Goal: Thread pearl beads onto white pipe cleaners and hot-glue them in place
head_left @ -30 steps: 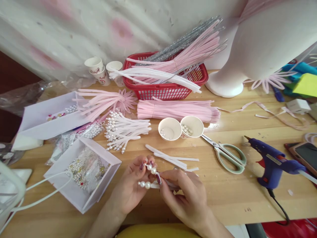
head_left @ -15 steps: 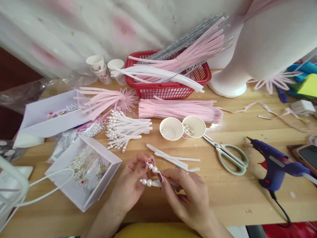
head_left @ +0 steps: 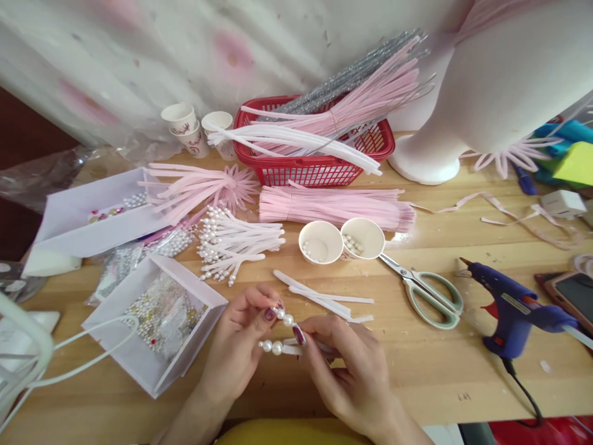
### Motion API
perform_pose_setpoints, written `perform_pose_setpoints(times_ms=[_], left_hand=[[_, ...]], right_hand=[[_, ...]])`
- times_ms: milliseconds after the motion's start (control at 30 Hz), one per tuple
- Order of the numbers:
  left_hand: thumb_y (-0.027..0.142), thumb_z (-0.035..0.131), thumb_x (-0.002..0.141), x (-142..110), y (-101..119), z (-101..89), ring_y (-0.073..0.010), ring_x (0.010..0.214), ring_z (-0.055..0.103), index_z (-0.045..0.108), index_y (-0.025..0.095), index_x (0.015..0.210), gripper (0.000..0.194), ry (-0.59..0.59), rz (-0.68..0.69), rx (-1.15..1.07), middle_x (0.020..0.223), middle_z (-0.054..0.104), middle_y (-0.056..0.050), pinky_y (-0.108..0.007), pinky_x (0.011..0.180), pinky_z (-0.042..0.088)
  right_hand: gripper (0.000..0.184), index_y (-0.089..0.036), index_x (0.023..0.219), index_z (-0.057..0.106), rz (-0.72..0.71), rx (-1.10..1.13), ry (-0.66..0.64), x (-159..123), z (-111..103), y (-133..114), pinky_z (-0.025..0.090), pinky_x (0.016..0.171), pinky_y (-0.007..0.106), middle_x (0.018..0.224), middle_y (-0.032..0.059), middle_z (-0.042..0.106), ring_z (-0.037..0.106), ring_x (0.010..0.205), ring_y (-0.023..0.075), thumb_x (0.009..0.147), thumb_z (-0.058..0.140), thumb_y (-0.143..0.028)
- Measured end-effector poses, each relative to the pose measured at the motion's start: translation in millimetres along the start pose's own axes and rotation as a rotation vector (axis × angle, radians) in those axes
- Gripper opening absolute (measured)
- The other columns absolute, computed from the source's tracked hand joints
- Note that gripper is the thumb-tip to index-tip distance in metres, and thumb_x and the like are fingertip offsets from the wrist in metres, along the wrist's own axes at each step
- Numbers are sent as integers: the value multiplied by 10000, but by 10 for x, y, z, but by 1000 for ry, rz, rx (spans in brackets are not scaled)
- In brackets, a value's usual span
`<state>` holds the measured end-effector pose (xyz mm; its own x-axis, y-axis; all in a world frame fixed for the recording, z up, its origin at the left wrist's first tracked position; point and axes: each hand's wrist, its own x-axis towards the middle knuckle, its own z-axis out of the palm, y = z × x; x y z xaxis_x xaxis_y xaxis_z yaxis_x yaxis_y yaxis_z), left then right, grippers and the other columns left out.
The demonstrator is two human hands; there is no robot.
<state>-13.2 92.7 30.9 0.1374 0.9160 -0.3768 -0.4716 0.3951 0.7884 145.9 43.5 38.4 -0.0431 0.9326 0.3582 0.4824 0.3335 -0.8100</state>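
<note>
Both hands meet low over the wooden table [head_left: 417,371]. My left hand [head_left: 241,346] pinches a white pipe cleaner tipped with pearls [head_left: 278,330], bent so that two pearl pairs show. My right hand [head_left: 345,371] grips the same piece from the right, thumb nail pressed beside the pearls. Just beyond the fingers lie a few loose white pipe cleaner strips [head_left: 319,295]. A pile of pearl-tipped white stems [head_left: 231,244] rests further left.
Two paper cups holding pearls [head_left: 341,240] stand mid-table beside green-handled scissors [head_left: 426,289]. A blue glue gun [head_left: 512,309] lies right, a phone [head_left: 572,292] by the edge. White boxes of beads [head_left: 160,321] sit left. A red basket [head_left: 315,148], pink bundle [head_left: 333,206] and white mannequin base [head_left: 430,161] stand behind.
The hands have barely moved; the pearl-tipped piece has been turned slightly between the fingers. The view shifted a little.
</note>
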Motion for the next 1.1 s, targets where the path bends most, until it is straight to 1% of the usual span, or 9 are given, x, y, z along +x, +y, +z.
perform_pose_setpoints(times_ms=[67, 133, 200, 300, 400, 533, 900, 1033, 1100], left_hand=[[293, 907, 718, -5, 17, -43, -114, 737, 663, 753, 198, 694, 183, -24, 112, 132, 780, 687, 2, -180, 696, 548], [262, 837, 807, -14, 51, -93, -135, 790, 684, 764, 212, 742, 110, -78, 245, 296, 789, 703, -7, -197, 745, 556], [218, 778, 860, -27, 97, -137, -155, 809, 700, 770, 224, 783, 78, -118, 395, 477, 792, 723, -16, -215, 750, 563], [118, 721, 880, -47, 153, -184, -166, 817, 717, 772, 245, 837, 144, -149, 616, 733, 806, 757, -13, -236, 755, 566], [53, 685, 881, -58, 162, -215, -177, 835, 733, 772, 265, 890, 230, -190, 741, 857, 831, 784, -7, -279, 805, 575], [43, 673, 880, -60, 133, -227, -181, 844, 744, 768, 269, 906, 247, -202, 757, 864, 847, 800, 0, -308, 840, 584], [76, 700, 869, -76, 102, -197, -195, 836, 751, 758, 263, 848, 196, -119, 704, 847, 817, 795, -6, -308, 802, 584], [109, 727, 865, -70, 111, -188, -196, 790, 742, 749, 258, 825, 155, -142, 665, 787, 784, 785, -8, -329, 822, 601], [116, 734, 865, -64, 113, -191, -201, 797, 746, 751, 257, 832, 145, -149, 677, 781, 784, 786, -9, -336, 825, 606]], right_hand=[[153, -209, 980, 593, 1, -9, -7, 0, -10, -1, 430, 449, 214, 616, -45, 655, 554, 428, 108, 935, 558, -67], [166, -218, 983, 594, -5, -30, -4, -2, -32, -3, 430, 454, 213, 639, -39, 669, 569, 455, 114, 935, 557, -64], [175, -224, 995, 601, -21, -53, 14, 2, -59, -4, 449, 479, 214, 690, -24, 706, 596, 496, 121, 945, 552, -63], [207, -216, 1053, 613, -59, -57, 39, 26, -91, -8, 501, 545, 209, 783, -2, 764, 647, 567, 123, 964, 540, -44], [216, -205, 1077, 621, -89, -55, 51, 57, -106, -15, 532, 592, 203, 819, 8, 784, 686, 626, 126, 971, 543, -33], [188, -212, 1032, 634, -88, -81, 65, 69, -115, -17, 548, 587, 218, 777, 0, 771, 689, 595, 132, 981, 546, -53], [205, -220, 1032, 638, -76, -84, 77, 64, -93, 16, 550, 539, 242, 754, 13, 776, 705, 565, 154, 948, 569, -46], [227, -225, 1030, 648, -57, -60, 80, 50, -91, 30, 553, 544, 235, 756, 7, 781, 715, 573, 154, 930, 583, -31], [229, -222, 1018, 652, -65, -58, 84, 50, -96, 30, 554, 546, 230, 751, 4, 779, 711, 566, 150, 922, 586, -25]])
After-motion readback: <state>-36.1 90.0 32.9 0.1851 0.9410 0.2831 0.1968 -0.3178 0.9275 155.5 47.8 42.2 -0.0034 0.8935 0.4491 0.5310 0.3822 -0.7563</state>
